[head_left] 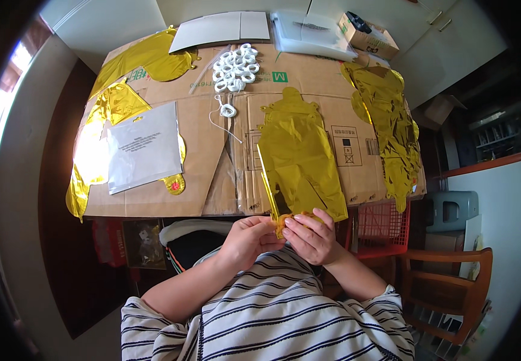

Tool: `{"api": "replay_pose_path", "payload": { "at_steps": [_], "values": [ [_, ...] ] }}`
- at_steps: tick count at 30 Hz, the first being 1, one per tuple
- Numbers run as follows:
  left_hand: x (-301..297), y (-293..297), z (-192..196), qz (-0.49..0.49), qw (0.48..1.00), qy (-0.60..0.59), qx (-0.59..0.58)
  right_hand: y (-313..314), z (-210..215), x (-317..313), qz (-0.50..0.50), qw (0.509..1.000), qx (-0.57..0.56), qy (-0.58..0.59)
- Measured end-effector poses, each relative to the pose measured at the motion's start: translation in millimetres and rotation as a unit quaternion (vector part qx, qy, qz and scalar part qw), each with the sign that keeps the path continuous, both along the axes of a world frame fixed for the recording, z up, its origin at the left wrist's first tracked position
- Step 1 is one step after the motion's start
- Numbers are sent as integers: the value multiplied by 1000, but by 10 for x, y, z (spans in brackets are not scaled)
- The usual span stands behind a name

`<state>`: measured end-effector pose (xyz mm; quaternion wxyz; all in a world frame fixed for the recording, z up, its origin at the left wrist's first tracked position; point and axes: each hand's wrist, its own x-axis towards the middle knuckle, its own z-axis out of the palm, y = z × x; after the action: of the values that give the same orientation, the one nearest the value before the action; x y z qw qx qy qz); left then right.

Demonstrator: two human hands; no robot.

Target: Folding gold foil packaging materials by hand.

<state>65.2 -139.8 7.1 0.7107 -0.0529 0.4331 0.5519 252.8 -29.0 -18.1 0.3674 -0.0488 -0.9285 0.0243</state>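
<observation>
A flat gold foil balloon (297, 153) lies lengthwise on the cardboard-covered table, its near end hanging over the front edge. At that end my right hand (313, 236) is closed around a bunched, crinkled part of the foil. My left hand (251, 240) meets it from the left, thumb and fingers pinching the foil's edge. What lies under the fingertips is partly hidden. Beyond my left hand, one small coil of white ribbon (228, 111) has its loose end trailing over the cardboard. Farther back is a pile of several similar white ribbon coils (234, 67).
Crumpled gold foil balloons lie at the right (390, 129) and far left (152, 57). A clear printed bag (144, 146) covers more foil. White card (219, 31), stacked clear bags (308, 36) and a small box (372, 37) line the back. A wooden chair (447, 259) and red basket (382, 227) stand right.
</observation>
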Motion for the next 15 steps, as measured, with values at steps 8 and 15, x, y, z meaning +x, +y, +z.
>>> {"api": "replay_pose_path", "payload": {
  "at_steps": [8, 15],
  "values": [
    [-41, -5, -20, -45, 998, -32, 23, 34, 8, -5, 4, 1000, 1, -2],
    [-68, 41, 61, -66, 997, -25, 12, 69, 65, 44, -41, 999, 23, -25]
  ]
}}
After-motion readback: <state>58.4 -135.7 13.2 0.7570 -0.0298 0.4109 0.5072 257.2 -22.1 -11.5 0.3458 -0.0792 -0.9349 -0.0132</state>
